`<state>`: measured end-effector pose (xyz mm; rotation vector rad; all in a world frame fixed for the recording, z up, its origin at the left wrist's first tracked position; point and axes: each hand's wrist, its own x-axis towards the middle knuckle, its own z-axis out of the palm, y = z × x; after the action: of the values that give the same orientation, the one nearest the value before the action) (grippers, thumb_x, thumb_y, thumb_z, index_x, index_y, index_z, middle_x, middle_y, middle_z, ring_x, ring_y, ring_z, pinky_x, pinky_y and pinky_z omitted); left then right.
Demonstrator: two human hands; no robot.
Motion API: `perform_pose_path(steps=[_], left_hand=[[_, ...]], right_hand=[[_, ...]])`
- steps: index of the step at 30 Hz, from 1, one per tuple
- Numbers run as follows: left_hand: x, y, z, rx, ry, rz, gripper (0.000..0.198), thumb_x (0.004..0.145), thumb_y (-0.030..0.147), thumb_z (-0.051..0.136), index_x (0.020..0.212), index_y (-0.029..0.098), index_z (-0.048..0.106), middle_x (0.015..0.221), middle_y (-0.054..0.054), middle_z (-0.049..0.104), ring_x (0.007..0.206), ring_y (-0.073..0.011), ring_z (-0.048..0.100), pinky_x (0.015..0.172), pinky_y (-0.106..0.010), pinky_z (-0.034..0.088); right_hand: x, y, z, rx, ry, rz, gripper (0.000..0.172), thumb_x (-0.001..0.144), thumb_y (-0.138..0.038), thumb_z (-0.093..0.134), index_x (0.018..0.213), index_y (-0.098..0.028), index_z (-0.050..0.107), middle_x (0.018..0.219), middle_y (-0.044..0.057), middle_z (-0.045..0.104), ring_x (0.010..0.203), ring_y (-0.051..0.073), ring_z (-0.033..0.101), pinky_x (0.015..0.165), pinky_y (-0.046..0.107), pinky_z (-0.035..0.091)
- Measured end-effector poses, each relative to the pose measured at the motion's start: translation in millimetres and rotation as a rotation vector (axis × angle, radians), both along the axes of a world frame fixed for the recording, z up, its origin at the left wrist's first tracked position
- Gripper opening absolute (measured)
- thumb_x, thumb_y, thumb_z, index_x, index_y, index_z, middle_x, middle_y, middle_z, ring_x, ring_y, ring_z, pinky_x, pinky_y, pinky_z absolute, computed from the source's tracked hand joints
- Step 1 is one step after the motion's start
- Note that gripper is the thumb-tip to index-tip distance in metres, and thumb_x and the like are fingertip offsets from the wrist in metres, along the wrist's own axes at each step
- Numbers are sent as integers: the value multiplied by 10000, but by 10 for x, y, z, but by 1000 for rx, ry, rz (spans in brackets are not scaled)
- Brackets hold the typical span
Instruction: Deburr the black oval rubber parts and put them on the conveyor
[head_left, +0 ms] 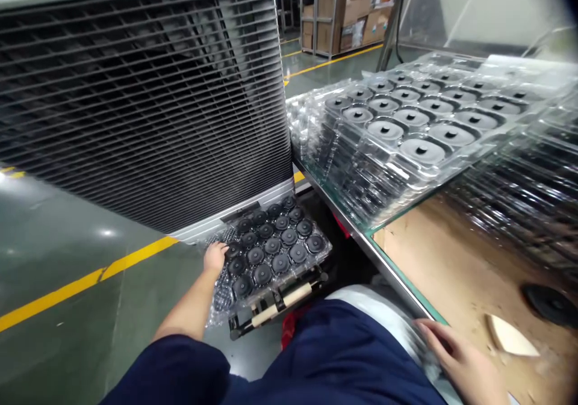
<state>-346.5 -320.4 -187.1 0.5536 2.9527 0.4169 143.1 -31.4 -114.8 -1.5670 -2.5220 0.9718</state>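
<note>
My left hand [215,258] reaches down to the left side of a clear plastic tray [212,319]. Its fingers are bent together at the rim of a round black part [233,250], seemingly pinching it. Several more of these ribbed black discs sit in rows in the tray's pockets. My right hand [456,354] is low at the right, by the metal-edged glass table [397,278]. Its fingers are loosely curved with a gap at the thumb, and I see nothing in them. Part of this hand is blurred.
A tall slatted rack [149,104] stands at the left above the tray. Stacked clear trays [361,158] with grey oval parts lie on the glass table. Beneath the tray is a bar handle [282,304]. A black disc [550,304] and a pale wedge [510,336] lie at right.
</note>
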Motion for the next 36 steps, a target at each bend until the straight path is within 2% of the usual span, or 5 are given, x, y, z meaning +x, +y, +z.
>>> perform_pose_path(steps=[9, 18, 25, 28, 36], left_hand=[[1104, 35, -292, 364, 108, 39, 329, 882, 308, 542, 1197, 211, 555, 1336, -104, 521, 1175, -264, 529, 966, -511, 455], [2118, 1777, 121, 783, -252, -1047, 376, 849, 133, 448, 1023, 342, 707, 1158, -19, 701, 1097, -216, 633, 972, -380, 497], [2649, 2854, 575, 1003, -429, -1683, 349, 874, 135, 475, 1041, 326, 715, 1063, -69, 745, 988, -199, 674, 874, -314, 516], [2844, 3096, 639, 982, -489, -1693, 365, 860, 101, 468, 1030, 309, 714, 1087, -63, 737, 986, -187, 684, 852, -271, 539], [3079, 3203, 511, 765, -378, -1567, 332, 831, 111, 462, 947, 272, 729, 1043, -41, 754, 949, -183, 706, 841, -274, 563]], right_hand=[[-170, -52, 61, 68, -31, 84, 369, 868, -424, 397, 889, -238, 715, 939, 50, 754, 884, 259, 706, 757, 388, 556], [-198, 168, 1005, 270, 107, 211, 51, 768, -225, 689, 791, -246, 729, 660, -48, 709, 591, 104, 648, 552, 188, 493], [1019, 680, 2472, 1081, 64, -506, 292, 918, -233, 461, 1137, -143, 633, 1146, 110, 624, 1156, 246, 502, 1030, 431, 320], [1735, 1040, 2831, 1182, -114, -817, 388, 934, -226, 388, 1285, -144, 534, 1281, 104, 506, 1290, 300, 373, 1085, 468, 225], [2907, 1838, 2469, 887, -423, -1138, 343, 893, -338, 586, 1196, -183, 551, 1283, 82, 536, 1126, 238, 546, 948, 488, 455]])
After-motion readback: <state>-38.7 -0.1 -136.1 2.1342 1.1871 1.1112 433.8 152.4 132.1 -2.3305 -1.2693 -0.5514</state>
